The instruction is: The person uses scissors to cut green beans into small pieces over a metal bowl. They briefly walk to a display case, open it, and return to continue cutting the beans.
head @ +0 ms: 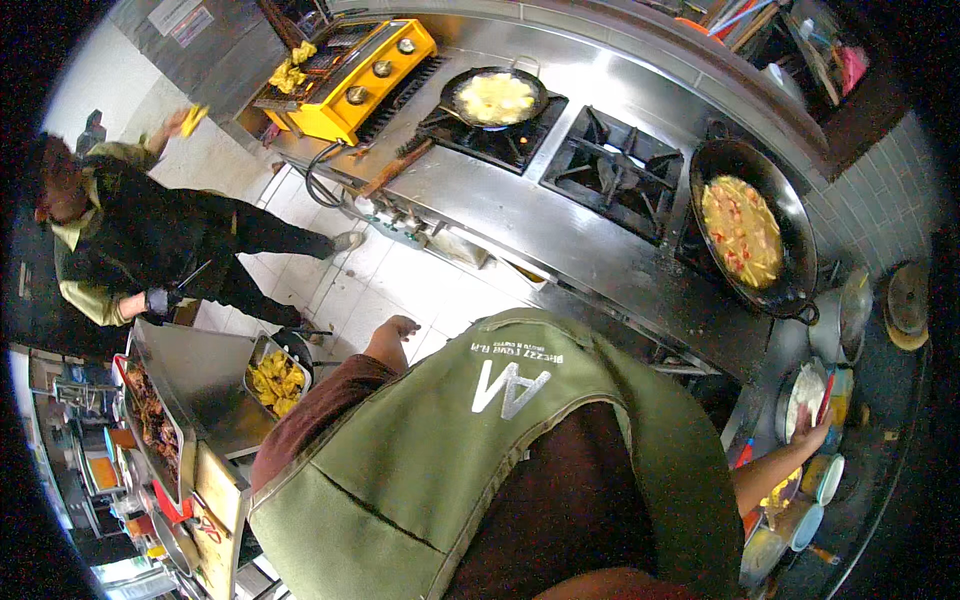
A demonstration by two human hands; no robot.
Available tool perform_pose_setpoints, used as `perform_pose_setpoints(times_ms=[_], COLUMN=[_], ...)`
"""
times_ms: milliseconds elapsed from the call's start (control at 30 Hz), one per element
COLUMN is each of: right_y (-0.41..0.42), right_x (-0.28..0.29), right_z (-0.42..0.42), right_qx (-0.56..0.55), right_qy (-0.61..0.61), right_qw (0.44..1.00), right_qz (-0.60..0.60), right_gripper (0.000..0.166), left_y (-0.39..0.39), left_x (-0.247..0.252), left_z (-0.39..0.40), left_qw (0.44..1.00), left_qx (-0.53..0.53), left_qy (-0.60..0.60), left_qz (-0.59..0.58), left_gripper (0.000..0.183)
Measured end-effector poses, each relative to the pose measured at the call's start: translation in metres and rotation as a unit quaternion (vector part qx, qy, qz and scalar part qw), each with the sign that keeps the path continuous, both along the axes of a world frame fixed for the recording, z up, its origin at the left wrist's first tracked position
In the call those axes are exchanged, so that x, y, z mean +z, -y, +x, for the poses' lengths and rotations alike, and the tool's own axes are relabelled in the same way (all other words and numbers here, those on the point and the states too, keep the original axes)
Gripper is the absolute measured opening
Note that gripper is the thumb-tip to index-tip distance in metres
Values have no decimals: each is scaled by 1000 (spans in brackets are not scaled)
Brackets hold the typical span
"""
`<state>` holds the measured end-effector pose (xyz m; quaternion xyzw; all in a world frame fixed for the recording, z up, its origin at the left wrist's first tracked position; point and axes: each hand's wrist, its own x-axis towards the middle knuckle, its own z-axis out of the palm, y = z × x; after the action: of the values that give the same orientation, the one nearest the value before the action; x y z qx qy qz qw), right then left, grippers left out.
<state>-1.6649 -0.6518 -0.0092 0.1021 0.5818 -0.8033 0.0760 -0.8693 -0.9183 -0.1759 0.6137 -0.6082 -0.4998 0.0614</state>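
Observation:
My left hand point(391, 339) hangs over the tiled floor beside my green apron point(420, 442), fingers loosely curled with nothing in them. My right hand point(810, 433) reaches out to a round bowl of white food point(801, 394) on the right-hand counter. A thin red item point(828, 396) lies along its fingers; whether I grip it I cannot tell. Ahead on the right, a large black wok point(795, 217) holds a pale stew point(741, 232) with yellow strips and red bits. In a smaller pan point(444, 96), light pieces point(495, 97) fry over a blue flame.
A co-worker point(150, 232) at left holds a knife point(195, 274) and a yellow piece. Behind stands a yellow grill point(352, 97). A wooden-handled brush point(397, 166) lies near the stove edge. Yellow pieces fill a tub point(255, 352); dark meat sits in a tray point(187, 457). Several lidded containers point(806, 525) stand right.

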Motion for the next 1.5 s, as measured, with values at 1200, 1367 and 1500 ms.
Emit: perform_pose_setpoints(times_ms=[1200,1367,1500], right_y=[-58,-168,-227], right_x=[-34,-20,-14], right_z=[1051,1172,1256], right_qx=[817,786,800], right_qy=[-401,-481,-470], right_qw=[18,77,73], right_qz=[-414,-381,-367], right_gripper=[18,16,16], left_y=[-882,-900,-952], left_x=[-195,-87,-5], left_z=[-11,101,241], left_qw=[208,354,374], left_qx=[972,926,893], left_qy=[-112,128,212], left_qz=[8,-30,-133], left_gripper=[26,30,32])
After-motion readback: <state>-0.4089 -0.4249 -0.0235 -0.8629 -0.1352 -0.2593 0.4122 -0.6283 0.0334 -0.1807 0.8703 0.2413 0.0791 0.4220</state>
